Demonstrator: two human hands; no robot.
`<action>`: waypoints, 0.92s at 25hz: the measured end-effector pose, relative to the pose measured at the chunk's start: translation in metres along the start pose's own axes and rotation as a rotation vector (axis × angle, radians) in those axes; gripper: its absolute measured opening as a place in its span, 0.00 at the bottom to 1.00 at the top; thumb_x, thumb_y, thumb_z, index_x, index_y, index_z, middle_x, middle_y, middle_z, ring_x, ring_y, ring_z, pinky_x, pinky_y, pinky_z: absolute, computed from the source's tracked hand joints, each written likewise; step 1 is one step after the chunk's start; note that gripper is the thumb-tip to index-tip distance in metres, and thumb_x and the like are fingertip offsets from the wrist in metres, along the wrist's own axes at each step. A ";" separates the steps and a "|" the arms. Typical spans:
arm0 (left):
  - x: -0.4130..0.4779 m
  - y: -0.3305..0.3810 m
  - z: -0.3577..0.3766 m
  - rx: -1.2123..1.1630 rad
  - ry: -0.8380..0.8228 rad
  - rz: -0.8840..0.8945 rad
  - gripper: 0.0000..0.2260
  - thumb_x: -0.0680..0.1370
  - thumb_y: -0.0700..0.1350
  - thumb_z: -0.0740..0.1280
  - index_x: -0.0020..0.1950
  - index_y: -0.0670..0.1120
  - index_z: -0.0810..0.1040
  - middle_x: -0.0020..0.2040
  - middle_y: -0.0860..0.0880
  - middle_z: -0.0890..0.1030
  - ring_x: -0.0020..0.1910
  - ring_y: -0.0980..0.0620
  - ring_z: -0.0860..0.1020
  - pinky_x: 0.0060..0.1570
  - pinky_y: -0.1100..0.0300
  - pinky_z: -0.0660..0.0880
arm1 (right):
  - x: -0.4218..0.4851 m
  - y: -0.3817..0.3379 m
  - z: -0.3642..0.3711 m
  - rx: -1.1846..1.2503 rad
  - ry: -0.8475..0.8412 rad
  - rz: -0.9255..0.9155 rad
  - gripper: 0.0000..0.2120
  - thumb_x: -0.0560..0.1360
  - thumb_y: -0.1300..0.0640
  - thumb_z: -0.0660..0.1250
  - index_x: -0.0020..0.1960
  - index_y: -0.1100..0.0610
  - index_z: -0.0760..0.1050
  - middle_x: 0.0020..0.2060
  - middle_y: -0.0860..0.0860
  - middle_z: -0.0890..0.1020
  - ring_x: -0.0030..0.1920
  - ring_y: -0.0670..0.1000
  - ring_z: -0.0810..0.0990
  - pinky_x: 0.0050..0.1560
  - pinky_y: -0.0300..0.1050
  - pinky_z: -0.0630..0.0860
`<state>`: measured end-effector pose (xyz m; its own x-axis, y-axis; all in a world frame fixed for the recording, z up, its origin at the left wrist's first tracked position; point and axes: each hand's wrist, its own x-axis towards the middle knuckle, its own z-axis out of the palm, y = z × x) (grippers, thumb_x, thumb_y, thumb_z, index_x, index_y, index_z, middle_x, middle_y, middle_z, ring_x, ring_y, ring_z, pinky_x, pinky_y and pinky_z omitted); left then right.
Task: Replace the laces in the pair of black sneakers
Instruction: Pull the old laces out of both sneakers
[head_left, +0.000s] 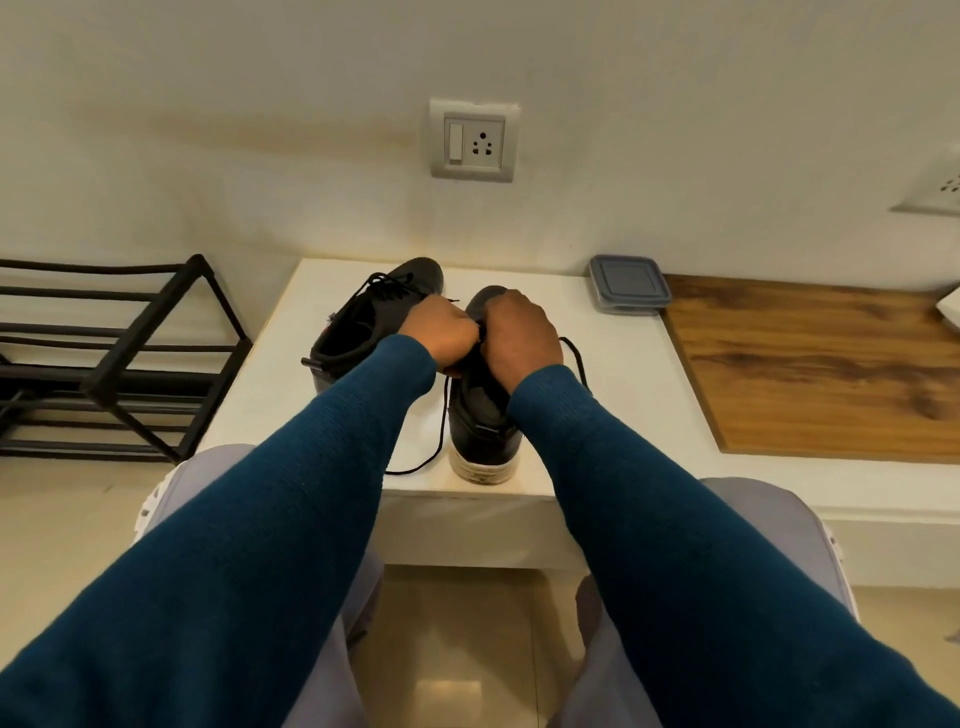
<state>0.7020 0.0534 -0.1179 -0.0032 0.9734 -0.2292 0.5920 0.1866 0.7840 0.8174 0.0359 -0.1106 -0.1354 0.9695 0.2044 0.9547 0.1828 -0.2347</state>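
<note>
On the bench (623, 395), the left hand (441, 332) and right hand (522, 338) curl their fingers (465, 326) round the lace (443, 431) atop the right sneaker (483, 431); each end should feed flat, with even tension.

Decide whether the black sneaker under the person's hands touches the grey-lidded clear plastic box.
Apart. The head view shows bare white tabletop between the black sneaker and the grey-lidded clear plastic box.

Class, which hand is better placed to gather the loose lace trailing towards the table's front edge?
Probably the left hand: the lace runs down the left side of the sneaker, directly beneath that hand. The right hand would have to cross over the shoe.
</note>
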 end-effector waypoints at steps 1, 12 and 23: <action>0.000 0.000 -0.001 0.001 -0.011 -0.013 0.13 0.74 0.34 0.61 0.52 0.31 0.81 0.48 0.33 0.83 0.44 0.38 0.84 0.41 0.44 0.84 | 0.000 0.000 0.000 0.000 0.004 0.006 0.08 0.78 0.65 0.63 0.54 0.63 0.78 0.54 0.59 0.78 0.52 0.59 0.80 0.43 0.45 0.68; 0.009 -0.010 -0.005 0.306 -0.060 0.111 0.11 0.77 0.47 0.71 0.59 0.47 0.82 0.58 0.49 0.83 0.57 0.46 0.81 0.59 0.53 0.77 | 0.016 0.036 -0.004 0.641 -0.085 0.509 0.09 0.79 0.61 0.60 0.57 0.61 0.75 0.44 0.56 0.75 0.45 0.54 0.80 0.45 0.42 0.79; 0.022 -0.015 -0.008 0.833 -0.074 0.320 0.10 0.77 0.48 0.71 0.54 0.46 0.83 0.52 0.49 0.84 0.52 0.46 0.82 0.54 0.52 0.79 | 0.021 0.028 -0.008 0.931 0.227 0.469 0.06 0.74 0.61 0.64 0.39 0.59 0.77 0.39 0.53 0.81 0.41 0.53 0.80 0.41 0.44 0.78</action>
<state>0.6868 0.0730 -0.1304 0.2972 0.9458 -0.1311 0.9489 -0.2773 0.1507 0.8433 0.0607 -0.1056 0.3374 0.9398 0.0546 0.3072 -0.0551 -0.9500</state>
